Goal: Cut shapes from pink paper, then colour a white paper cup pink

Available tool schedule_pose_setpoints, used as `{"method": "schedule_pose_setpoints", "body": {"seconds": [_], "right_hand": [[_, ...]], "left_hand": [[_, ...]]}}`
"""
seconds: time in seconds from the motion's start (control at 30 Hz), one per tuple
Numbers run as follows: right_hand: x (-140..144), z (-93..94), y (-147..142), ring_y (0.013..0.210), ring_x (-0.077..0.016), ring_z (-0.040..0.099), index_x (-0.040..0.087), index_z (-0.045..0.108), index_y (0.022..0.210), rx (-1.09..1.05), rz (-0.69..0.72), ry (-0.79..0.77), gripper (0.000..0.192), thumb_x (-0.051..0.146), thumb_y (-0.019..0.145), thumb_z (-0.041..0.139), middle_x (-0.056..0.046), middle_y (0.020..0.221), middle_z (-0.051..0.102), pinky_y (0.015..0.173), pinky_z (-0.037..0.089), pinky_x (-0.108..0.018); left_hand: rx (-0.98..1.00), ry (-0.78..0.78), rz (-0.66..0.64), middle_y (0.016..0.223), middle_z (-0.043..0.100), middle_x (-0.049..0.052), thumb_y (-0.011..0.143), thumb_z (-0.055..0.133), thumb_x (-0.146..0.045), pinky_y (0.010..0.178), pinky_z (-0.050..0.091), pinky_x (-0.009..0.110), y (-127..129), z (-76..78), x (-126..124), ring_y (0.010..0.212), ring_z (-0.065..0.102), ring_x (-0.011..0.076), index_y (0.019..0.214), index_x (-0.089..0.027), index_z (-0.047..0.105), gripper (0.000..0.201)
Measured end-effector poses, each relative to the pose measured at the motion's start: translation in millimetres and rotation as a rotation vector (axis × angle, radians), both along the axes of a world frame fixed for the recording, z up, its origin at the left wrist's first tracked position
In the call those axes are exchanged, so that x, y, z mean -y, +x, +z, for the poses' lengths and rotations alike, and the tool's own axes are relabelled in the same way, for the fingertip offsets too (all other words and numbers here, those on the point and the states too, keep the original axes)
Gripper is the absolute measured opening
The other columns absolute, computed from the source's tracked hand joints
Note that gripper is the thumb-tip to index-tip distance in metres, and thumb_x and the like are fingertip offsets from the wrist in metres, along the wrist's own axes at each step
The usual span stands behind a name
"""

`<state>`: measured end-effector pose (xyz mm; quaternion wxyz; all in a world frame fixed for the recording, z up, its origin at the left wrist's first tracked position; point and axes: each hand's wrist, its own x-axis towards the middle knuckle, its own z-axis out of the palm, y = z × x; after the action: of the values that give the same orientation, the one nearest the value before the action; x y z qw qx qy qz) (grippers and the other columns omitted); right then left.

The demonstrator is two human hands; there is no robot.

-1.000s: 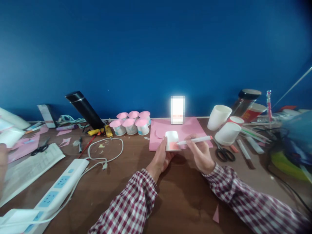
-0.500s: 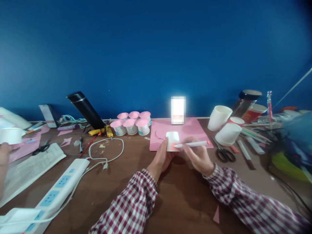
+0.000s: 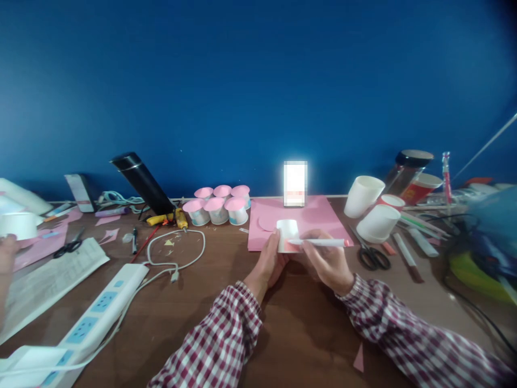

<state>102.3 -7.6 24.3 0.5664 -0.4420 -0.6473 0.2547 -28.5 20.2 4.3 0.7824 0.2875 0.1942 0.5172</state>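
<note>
My left hand (image 3: 269,258) is closed around the lower left side of a small white paper cup (image 3: 287,230), which has a pinkish patch on its lower wall. A white marker (image 3: 325,243) with a red end lies in my right hand (image 3: 327,264), its fingers pinched around the barrel. The marker's tip points left and meets the cup at the pink patch. Both hands are just in front of a sheet of pink paper (image 3: 315,213). Behind the cup, a bright phone screen (image 3: 295,183) stands upright, its picture blurred out.
Several pink-topped cups (image 3: 218,210) stand left of the pink paper. To the right are white paper cups (image 3: 364,195), black scissors (image 3: 374,257) and another marker (image 3: 407,256). A power strip (image 3: 95,312) lies front left. Another person's hand (image 3: 7,258) holds a white cup (image 3: 18,225) far left.
The cup and the marker have shifted very slightly to the right and down, still in my hands. Everything else on the table looks the same.
</note>
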Motion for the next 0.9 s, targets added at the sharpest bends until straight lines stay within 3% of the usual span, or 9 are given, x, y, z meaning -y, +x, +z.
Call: {"method": "schedule_pose_setpoints", "body": {"seconds": [0.9], "right_hand": [[-0.1, 1.8, -0.7, 0.064, -0.0152, 0.061, 0.018, 0.058, 0.083, -0.095, 0.038, -0.056, 0.011, 0.029, 0.085, 0.055, -0.002, 0.071, 0.062, 0.057, 0.049, -0.025]], "left_hand": [[-0.004, -0.014, 0.000, 0.101, 0.067, 0.014, 0.086, 0.048, -0.045, 0.090, 0.044, 0.037, -0.3, -1.3, -1.3, 0.097, 0.061, 0.0244, 0.109, -0.009, 0.058, 0.044]]}}
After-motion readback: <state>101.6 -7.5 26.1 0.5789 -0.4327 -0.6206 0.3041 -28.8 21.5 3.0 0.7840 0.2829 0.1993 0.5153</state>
